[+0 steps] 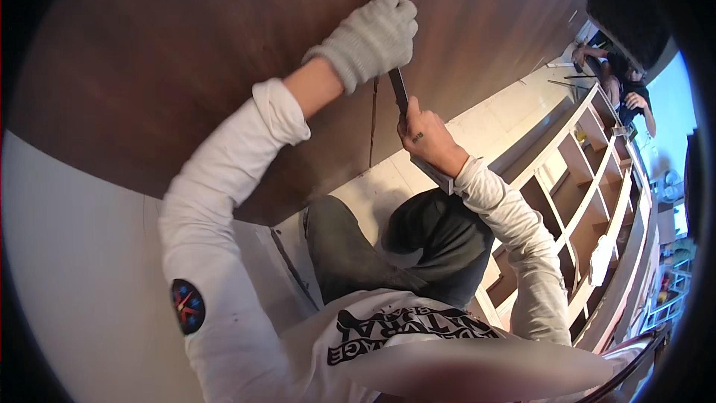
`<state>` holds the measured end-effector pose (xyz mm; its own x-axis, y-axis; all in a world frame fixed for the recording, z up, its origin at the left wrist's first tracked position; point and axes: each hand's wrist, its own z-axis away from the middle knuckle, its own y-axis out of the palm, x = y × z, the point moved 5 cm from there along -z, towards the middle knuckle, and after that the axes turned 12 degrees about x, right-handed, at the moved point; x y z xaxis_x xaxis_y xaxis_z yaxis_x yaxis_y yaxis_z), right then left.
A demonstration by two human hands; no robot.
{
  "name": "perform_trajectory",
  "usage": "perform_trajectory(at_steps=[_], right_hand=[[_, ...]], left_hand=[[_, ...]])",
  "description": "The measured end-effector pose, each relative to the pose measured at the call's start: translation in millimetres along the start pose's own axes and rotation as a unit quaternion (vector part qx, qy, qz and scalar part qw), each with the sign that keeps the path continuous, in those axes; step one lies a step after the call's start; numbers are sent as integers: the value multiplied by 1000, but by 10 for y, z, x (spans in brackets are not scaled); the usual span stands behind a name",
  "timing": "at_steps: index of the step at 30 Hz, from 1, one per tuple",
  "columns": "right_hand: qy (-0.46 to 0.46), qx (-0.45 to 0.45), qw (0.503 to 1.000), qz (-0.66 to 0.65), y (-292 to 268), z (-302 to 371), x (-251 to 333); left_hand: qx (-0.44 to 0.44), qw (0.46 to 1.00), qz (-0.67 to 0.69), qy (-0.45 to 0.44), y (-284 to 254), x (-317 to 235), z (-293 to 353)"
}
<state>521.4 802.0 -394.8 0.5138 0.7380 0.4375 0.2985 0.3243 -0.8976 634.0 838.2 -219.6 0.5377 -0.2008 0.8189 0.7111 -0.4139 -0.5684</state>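
Note:
A long, narrow, dark flat bar [400,90] runs at a slant in front of a brown wood panel [224,52]. My left hand [375,36], in a grey knitted glove, is closed around its upper part; the glove hides how far the bar goes on. My right hand [432,138] is bare and wraps the bar lower down. The bar's lower end [446,181] shows below that hand, above my dark-trousered knee. A narrow vertical gap [374,119] in the panel lies just beside the bar. I cannot make out what kind of tool the bar is.
To the right stands a large open wooden frame [574,179] with several compartments. Pale floor tiles [485,121] lie between it and the panel. A co-worker [634,97] in dark clothes is at the far right. A light wall [82,254] rises at my left.

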Motion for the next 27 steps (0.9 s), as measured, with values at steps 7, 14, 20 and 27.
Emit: perform_trajectory(at_steps=[7, 14, 20, 27], right_hand=[[-35, -19, 999, 10, 259, -27, -148], [-40, -42, 998, -8, 25, 8, -21], [-32, -211, 976, 55, -663, -192, 352], [-81, -235, 966, 66, -860, -454, 529]], left_hand=[[-208, 533, 686, -449, 1108, -1932, 584], [-185, -10, 938, -292, 1327, -3170, 98], [-247, 123, 900, -338, 1299, -2946, -85], [-228, 100, 912, -326, 1596, -2945, -8]])
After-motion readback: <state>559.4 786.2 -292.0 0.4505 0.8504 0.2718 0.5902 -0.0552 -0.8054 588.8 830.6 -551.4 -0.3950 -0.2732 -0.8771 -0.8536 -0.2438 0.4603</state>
